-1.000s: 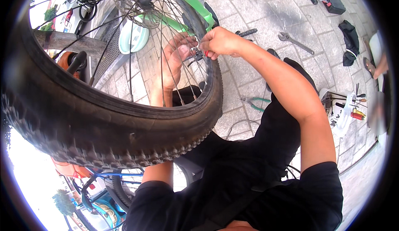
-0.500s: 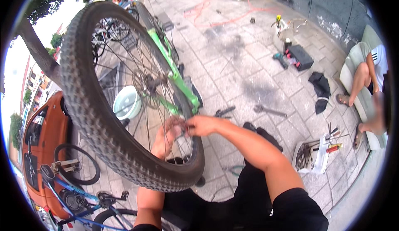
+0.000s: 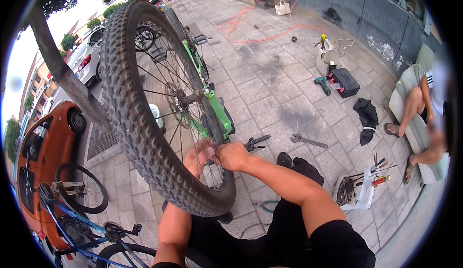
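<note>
A knobbly black bicycle tire on a spoked wheel rises in front of me, belonging to an upturned bicycle with a green frame. Through the spokes I see my left hand, its fingers curled near the lower right of the rim. My right hand is closed against it from the right side of the wheel. The fingertips of both meet beside the rim; whatever small thing they pinch is hidden. A brake disc shows at the hub, behind the spokes.
On the paving lie an adjustable wrench, a drill, a black toolbox and a black cloth. A white tool bin stands right. A seated person is at far right. A blue bicycle and orange car are left.
My view has shifted, so the tire stands further right and now covers most of the pale basin. Both hands stay together at the rim, with the right fist slightly more closed.
</note>
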### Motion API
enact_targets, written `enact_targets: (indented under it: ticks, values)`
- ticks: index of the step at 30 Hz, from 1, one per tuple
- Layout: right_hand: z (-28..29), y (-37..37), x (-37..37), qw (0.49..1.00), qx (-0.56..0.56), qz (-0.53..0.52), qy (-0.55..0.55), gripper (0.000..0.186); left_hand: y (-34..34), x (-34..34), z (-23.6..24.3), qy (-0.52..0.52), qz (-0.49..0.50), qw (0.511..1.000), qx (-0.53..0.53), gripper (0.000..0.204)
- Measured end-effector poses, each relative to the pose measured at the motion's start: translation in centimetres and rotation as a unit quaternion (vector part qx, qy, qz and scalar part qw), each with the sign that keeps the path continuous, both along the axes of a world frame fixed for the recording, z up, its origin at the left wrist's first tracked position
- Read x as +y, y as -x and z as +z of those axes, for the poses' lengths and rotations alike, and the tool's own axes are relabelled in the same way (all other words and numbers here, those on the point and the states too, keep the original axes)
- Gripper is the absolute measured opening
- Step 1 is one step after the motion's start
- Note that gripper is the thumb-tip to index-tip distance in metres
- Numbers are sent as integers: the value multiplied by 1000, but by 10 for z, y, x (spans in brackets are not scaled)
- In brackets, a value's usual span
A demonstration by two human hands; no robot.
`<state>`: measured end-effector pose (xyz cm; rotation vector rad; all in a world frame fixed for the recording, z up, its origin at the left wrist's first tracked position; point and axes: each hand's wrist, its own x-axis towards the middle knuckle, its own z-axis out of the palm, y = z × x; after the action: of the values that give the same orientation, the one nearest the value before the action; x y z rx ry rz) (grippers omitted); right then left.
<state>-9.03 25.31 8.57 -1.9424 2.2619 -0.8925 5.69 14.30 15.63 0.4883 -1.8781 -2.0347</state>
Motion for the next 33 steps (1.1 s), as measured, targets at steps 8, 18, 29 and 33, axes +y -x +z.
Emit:
enact_targets:
  ticks: [8,18,29,33]
  values:
    - [15,4,3,998,21,14,-66,43,-2,7,19,29,11,999,-26,54]
    - [17,6,9,954,-245,111,-134,37,-11,7,35,25,-10,998,-55,71]
    - [-5,31,22,601,-722,257,-226,39,-7,14,47,36,-9,997,-61,80]
    - [-13,22,19,754,-617,127,-184,42,-6,18,55,30,-12,996,-80,76]
